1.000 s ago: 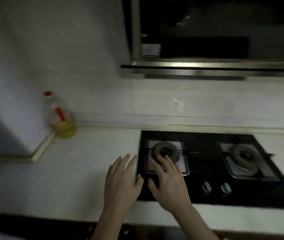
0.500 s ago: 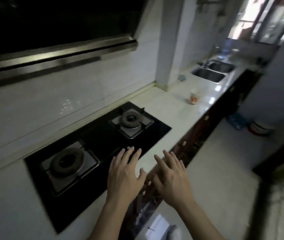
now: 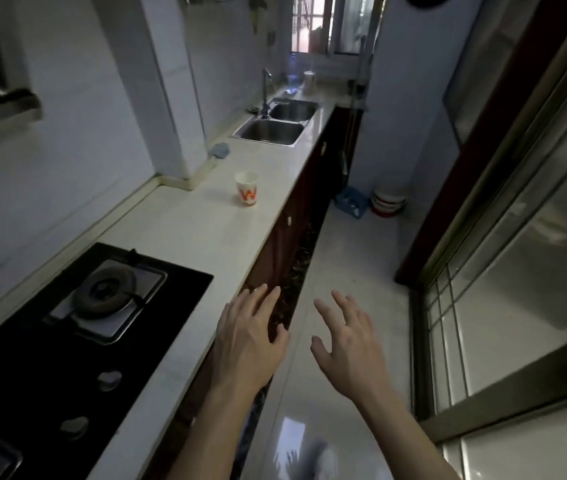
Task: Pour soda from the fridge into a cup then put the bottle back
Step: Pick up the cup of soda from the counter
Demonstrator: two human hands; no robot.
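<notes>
Both hands empty, fingers spread: left hand [image 3: 245, 344], right hand [image 3: 351, 348]. Cup [image 3: 246, 188] waits far on counter [image 3: 205, 237]. No fridge visible; likely next: locate it, fetch soda.

White paper cup [image 3: 247, 188] stands upright on countertop [image 3: 205, 233].

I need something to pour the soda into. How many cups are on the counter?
1: a white paper cup with a red W, upright on the counter between the stove and the sink. The far counter end is too blurry to judge.
</notes>
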